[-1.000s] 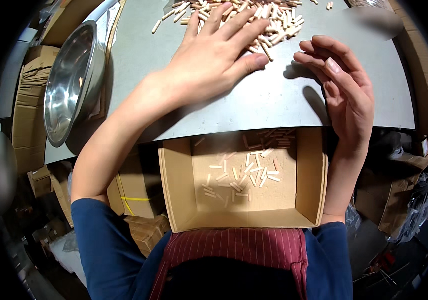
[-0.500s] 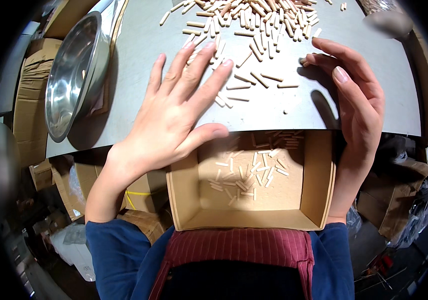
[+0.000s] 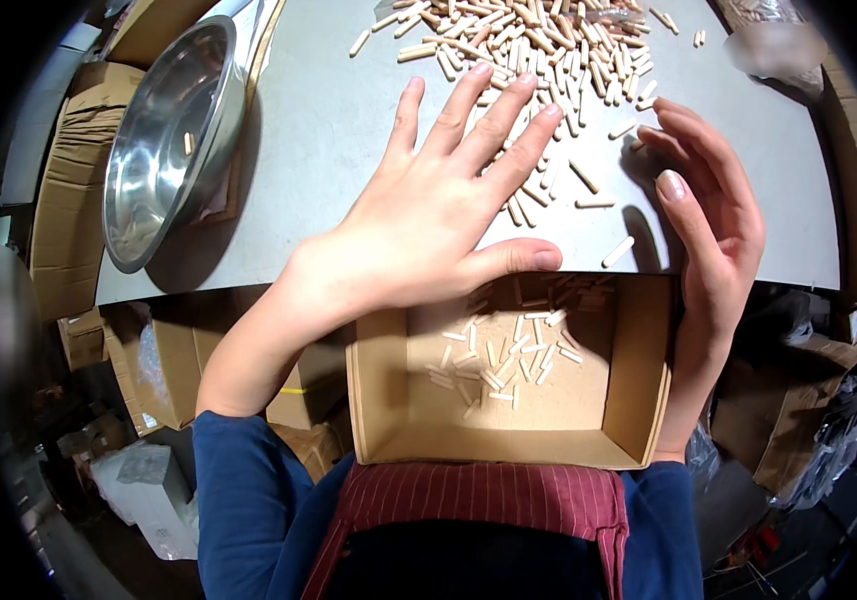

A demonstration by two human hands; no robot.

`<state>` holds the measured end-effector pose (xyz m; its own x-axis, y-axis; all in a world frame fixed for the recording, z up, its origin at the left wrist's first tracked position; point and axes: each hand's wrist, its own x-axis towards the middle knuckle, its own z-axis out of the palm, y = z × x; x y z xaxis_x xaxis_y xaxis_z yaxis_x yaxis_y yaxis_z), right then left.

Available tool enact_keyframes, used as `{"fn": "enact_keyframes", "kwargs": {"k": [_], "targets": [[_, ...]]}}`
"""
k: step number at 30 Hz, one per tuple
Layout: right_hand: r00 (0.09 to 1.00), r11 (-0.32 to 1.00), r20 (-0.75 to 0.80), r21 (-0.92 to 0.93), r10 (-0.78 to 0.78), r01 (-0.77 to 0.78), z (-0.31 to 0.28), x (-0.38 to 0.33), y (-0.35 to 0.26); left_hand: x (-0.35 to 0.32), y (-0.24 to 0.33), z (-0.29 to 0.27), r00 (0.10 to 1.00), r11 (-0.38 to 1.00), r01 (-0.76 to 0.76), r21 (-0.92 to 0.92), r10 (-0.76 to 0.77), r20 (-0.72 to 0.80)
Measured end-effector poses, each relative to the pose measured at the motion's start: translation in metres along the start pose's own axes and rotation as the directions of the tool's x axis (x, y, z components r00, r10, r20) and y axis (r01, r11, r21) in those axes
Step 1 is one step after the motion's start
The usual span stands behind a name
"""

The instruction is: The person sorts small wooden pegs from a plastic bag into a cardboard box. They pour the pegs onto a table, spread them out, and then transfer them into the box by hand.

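Fingers (image 3: 523, 155) of the left hand (image 3: 418, 210) splay wide; the right hand (image 3: 716, 220) half-curls; neither visibly grips anything. A brown rectangular cardboard box (image 3: 508, 446) at the grey counter's (image 3: 318, 150) near edge holds pale wooden pegs (image 3: 516, 398); their main heap (image 3: 558, 50) lies toward the far edge.

Navy-blue cloth sleeves (image 3: 248, 500) end near the elbows; the left hand (image 3: 438, 200) and right hand (image 3: 723, 215) are bare. A maroon fabric apron (image 3: 478, 495) with thin, pale pinstripes has narrow straps (image 3: 611, 548) at its sides; the dark area (image 3: 473, 565) between is perhaps shadowed cloth.
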<state>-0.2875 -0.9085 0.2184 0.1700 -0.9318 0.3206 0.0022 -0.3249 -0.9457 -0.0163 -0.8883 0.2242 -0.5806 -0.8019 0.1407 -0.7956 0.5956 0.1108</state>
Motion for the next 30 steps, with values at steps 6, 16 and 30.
{"fn": "enact_keyframes", "kwargs": {"k": [6,16,30], "targets": [[0.968,0.995,-0.234,0.010,-0.091,0.096,-0.009,-0.007,0.007,-0.021,-0.015,-0.009,0.953,0.975,-0.006,-0.223,-0.062,-0.296],[0.943,0.993,-0.322,0.054,-0.086,0.109,-0.008,-0.010,0.009,-0.071,0.010,-0.012,0.856,0.907,0.086,-0.413,-0.279,-0.435],[0.989,0.963,-0.145,-0.269,-0.009,-0.031,0.000,-0.002,0.002,-0.035,0.011,-0.009,0.948,0.952,0.300,-0.063,-0.305,-0.093]]}}
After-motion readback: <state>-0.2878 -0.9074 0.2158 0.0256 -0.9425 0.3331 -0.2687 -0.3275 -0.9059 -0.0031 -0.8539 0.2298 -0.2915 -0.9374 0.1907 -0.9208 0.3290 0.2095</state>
